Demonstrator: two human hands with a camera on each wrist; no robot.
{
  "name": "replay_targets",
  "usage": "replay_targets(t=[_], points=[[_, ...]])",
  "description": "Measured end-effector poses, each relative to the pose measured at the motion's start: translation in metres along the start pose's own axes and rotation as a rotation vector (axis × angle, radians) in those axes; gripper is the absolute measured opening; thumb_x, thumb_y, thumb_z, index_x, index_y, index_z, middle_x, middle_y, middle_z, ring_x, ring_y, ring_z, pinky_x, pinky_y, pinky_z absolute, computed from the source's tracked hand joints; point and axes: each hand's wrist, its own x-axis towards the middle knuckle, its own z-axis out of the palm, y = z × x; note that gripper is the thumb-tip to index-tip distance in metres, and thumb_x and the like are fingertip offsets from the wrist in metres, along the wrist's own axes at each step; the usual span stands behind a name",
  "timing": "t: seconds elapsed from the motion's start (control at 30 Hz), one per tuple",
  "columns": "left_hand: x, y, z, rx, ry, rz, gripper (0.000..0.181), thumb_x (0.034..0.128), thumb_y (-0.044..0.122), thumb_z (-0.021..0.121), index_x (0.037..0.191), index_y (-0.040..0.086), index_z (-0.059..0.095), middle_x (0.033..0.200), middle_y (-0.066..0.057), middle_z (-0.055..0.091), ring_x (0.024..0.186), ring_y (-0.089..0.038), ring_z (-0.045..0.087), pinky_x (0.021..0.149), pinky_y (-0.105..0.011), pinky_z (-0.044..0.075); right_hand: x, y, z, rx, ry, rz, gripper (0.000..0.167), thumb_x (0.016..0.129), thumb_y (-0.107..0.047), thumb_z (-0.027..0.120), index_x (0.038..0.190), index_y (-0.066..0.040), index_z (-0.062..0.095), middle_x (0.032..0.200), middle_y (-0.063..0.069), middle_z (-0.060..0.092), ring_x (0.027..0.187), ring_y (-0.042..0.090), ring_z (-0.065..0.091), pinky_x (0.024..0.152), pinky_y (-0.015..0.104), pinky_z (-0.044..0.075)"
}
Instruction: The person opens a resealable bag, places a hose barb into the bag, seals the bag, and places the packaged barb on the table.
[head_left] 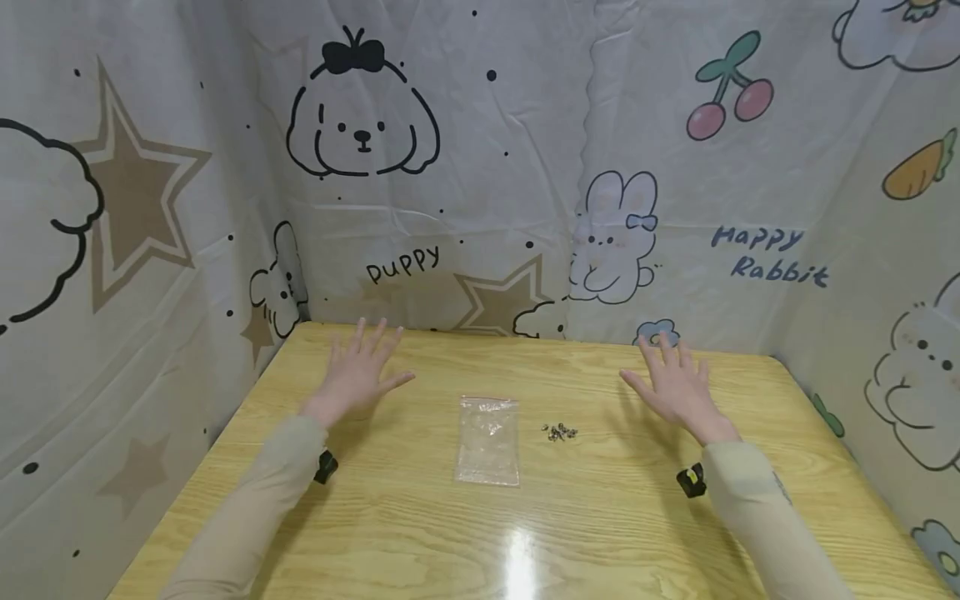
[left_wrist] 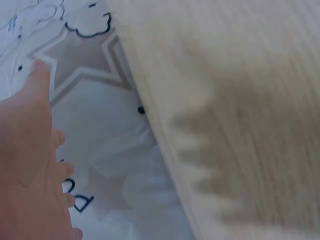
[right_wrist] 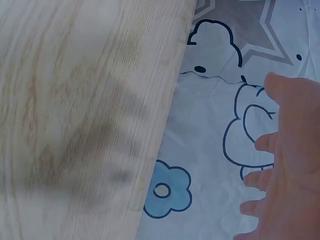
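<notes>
Your left hand (head_left: 356,375) is held out over the far left part of the table (head_left: 405,533), its fingers straight and spread, with the thumb pointing inward. Your right hand (head_left: 678,392) is held out in the same way over the far right part, fingers spread and its thumb turned toward the middle. The two hands are well apart from each other, and both are clear of the things on the table.

Between them you have a clear plastic bag (head_left: 487,442) lying flat, with a thin reddish line along its far edge. It is nearer to your left hand than to your right. Just to the right of the bag, and apart from it, sits a small loose cluster of shiny metal pieces (head_left: 560,432); they are too small to tell what they are.

You wear pale long sleeves (head_left: 765,508), and a small black device (head_left: 326,467) shows by your left wrist, with another by the right one. In both wrist views, finger shadows fall on the wood.

Around the table hangs a light cloth (head_left: 480,192) printed with a puppy, rabbits, stars, cherries and a carrot, with the words "Happy Rabbit" on the right-hand part of the back
</notes>
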Motion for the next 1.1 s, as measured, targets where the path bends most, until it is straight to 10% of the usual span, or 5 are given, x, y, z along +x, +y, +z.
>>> replay_targets(t=[1.1], points=[[-0.040, 0.077, 0.041, 0.023, -0.128, 0.521, 0.083, 0.0964, 0.057, 0.050, 0.154, 0.001, 0.030, 0.162, -0.017, 0.028, 0.151, -0.036, 0.027, 0.122, -0.050, 0.028, 0.032, -0.036, 0.037, 0.430, -0.142, -0.197, 0.046, 0.100, -0.025, 0.058, 0.132, 0.008, 0.054, 0.130, 0.028, 0.060, 0.114, 0.041, 0.063, 0.098, 0.051, 0.052]])
